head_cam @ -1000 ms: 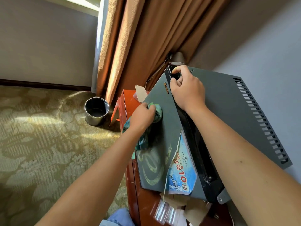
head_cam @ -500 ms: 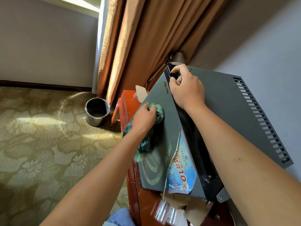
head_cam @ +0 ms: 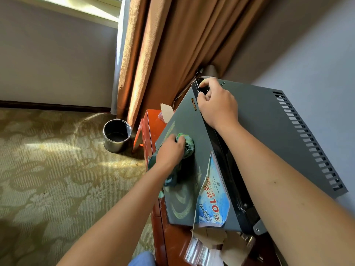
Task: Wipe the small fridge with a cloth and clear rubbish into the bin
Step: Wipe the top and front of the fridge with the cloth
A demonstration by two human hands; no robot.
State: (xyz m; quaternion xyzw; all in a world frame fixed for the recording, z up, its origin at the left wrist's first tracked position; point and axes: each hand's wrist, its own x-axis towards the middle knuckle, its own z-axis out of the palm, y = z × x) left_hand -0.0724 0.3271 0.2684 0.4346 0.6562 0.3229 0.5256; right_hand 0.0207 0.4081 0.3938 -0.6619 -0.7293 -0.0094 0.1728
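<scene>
Two hands: both busy on the fridge point(head_cam: 269, 127), each with its own job.
Rubbish point(head_cam: 209, 248): wrappers and card scraps lie nearest on the desk point(head_cam: 169, 242), not cleared yet.
Sticker point(head_cam: 213, 200): peeling off the door's low corner.
Left hand point(head_cam: 170, 150): fingers bunched round the cloth point(head_cam: 187, 144), pressing it onto the door point(head_cam: 184, 121), with wipe streaks alongside!
Right hand point(head_cam: 218, 106): fingers curled over the door's top edge, likely bracing it against the push.
Bin point(head_cam: 117, 135): on the carpet by the curtain, well apart, waiting.

Grey walls point(head_cam: 48, 60), brown curtain point(head_cam: 172, 45), sunlit floral carpet point(head_cam: 48, 179), red-brown wooden cabinet point(head_cam: 151, 127), bright window ledge point(head_cam: 86, 6)
</scene>
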